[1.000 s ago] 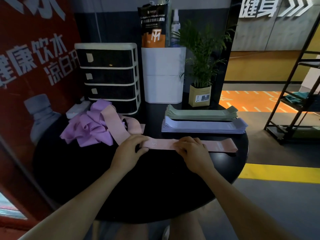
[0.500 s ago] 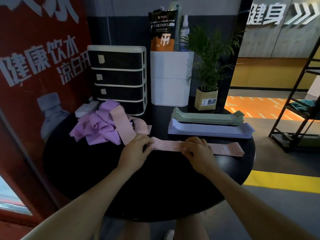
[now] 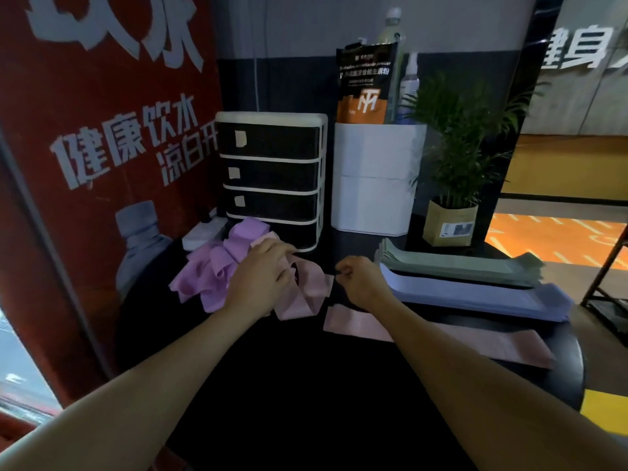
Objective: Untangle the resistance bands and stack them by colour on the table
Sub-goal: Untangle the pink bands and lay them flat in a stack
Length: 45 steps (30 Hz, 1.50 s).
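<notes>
My left hand point(image 3: 263, 271) has its fingers point(image 3: 283, 248) curled down over a loose pink band point(image 3: 307, 288) at the edge of the tangle — whether they actually pinch it I cannot tell. My right hand point(image 3: 362, 280) is curled, its fingertips pinching that same band's near end. Left of them sits the purple tangle point(image 3: 212, 270) on the black table point(image 3: 289, 385). Under my right forearm a flat pink band point(image 3: 475, 341) lies straight. Beyond it lie the lilac stack point(image 3: 475, 294) and the green stack point(image 3: 455, 263), side by side. Drawers point(image 3: 272, 178) stand behind the tangle.
</notes>
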Tool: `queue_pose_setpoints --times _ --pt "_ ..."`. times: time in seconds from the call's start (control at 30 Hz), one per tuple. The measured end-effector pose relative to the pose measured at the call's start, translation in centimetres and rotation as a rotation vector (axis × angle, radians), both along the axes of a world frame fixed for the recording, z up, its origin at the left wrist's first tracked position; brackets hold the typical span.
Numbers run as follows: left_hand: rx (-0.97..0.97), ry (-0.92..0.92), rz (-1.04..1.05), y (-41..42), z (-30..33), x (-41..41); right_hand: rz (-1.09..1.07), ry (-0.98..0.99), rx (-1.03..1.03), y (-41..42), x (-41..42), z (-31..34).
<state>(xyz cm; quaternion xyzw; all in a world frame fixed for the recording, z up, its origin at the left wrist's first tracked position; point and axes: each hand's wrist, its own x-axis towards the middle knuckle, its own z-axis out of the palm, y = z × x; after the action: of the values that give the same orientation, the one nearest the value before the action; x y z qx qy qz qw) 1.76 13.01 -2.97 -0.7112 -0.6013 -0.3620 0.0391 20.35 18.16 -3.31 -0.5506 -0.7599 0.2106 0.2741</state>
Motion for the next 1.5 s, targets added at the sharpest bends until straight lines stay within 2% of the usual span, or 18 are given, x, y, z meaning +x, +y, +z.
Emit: queue_pose_setpoints --times 0.1,0.23,0.5,0.7,0.87,0.93,1.03,1.17,1.23,1.37,1.5 --pt "-0.007 0.078 -0.039 1.9 0.5 0.0 -0.005 -0.023 -0.044 1.9 -0.9 -0.2" --pt "-0.124 0.221 -0.028 3.8 -0.2 -0.2 -0.014 -0.024 -0.095 3.5 -2.1 -1.0" --pt "-0.05 0.23 -0.005 3.6 -1.2 -1.3 -0.05 -0.132 -0.125 5.3 -3.6 -2.6" --pt "-0.067 0.242 -0.01 1.6 -0.1 -2.3 -0.001 0.052 -0.092 3.6 -2.9 1.1" --pt "-0.089 0.271 0.006 -0.3 2.8 -2.4 0.135 0.249 -0.014 1.0 -1.8 6.3" --pt "-0.109 0.131 -0.062 -1.1 4.5 -1.9 0.154 0.308 0.022 0.0 -1.6 8.2" --pt "-0.078 -0.185 -0.105 -1.6 6.8 -0.2 0.195 0.34 0.092 -1.7 -1.2 10.9" --pt "-0.165 -0.505 -0.366 -2.4 9.8 3.0 0.238 0.378 0.169 -3.7 -0.2 13.9" --pt "-0.187 -0.537 -0.389 -2.8 11.0 4.1 0.223 0.408 0.198 -4.5 0.5 14.9" --pt "-0.126 -0.475 -0.391 -3.6 12.8 5.7 0.215 0.41 0.22 -5.8 2.4 16.5" --pt "-0.149 -0.44 -0.443 -4.0 13.5 6.8 0.169 0.434 0.257 -6.4 3.5 17.4"
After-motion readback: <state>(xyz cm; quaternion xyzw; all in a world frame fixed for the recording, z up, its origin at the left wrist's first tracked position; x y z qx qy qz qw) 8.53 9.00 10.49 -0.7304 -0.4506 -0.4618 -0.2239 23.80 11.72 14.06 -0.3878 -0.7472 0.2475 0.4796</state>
